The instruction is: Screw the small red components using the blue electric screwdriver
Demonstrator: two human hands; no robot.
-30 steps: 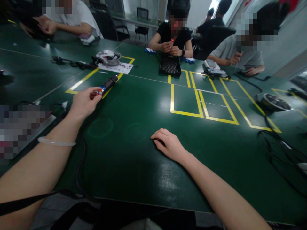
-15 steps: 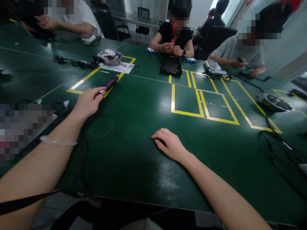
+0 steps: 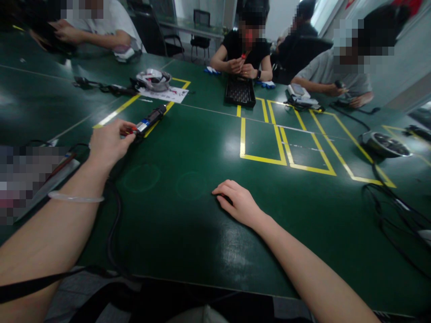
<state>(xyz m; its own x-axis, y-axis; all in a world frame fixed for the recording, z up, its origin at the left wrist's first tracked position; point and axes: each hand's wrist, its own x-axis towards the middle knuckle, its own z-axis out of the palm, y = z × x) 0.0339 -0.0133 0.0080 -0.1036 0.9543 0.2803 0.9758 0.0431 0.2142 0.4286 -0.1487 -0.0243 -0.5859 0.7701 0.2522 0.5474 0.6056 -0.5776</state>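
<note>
My left hand (image 3: 109, 144) reaches out over the green table (image 3: 188, 215) and pinches the near end of a black cylindrical tool (image 3: 148, 121) with a red and blue band; the tool lies across a yellow tape line. A clear bangle (image 3: 76, 197) sits on that wrist. My right hand (image 3: 237, 204) rests palm down on the table in the middle, fingers loosely curled, holding nothing that I can see.
Yellow tape rectangles (image 3: 286, 143) mark the table. A black tray (image 3: 239, 92) lies before a person in black, a metal bowl (image 3: 155, 80) on a printed sheet at the back left, a round dish (image 3: 385, 143) and black cables (image 3: 397, 211) at right. Several people sit around.
My left hand has drawn back slightly to the left with the tool's end in its fingers, and more of the tool's red and blue band shows. My right hand has not moved.
</note>
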